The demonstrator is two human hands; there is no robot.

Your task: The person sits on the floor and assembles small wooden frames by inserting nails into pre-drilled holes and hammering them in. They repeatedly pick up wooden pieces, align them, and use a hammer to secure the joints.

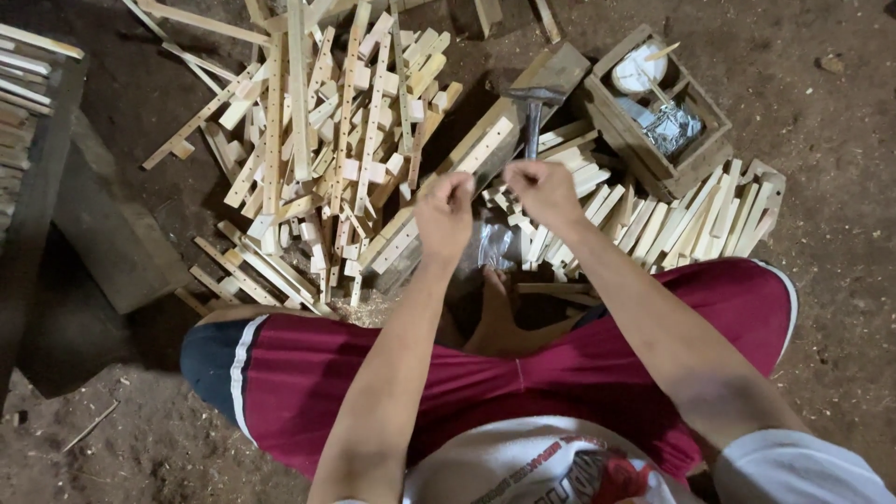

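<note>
I sit cross-legged on a dirt floor in red shorts (392, 373). My left hand (444, 217) and my right hand (544, 190) are raised close together above a wooden block (485, 149), fingertips pinched as if on something very small; what they pinch is too small to make out. A hammer (534, 105) lies on the block just beyond my hands, with its handle pointing at them. A clear plastic bag (493, 245) lies under my hands.
A big heap of thin wooden slats (327, 140) with holes lies at the left. Short wooden sticks (681, 219) are piled at the right. A small wooden box (653, 103) with foil and a white lid stands at the back right. Dark planks (103, 233) lie far left.
</note>
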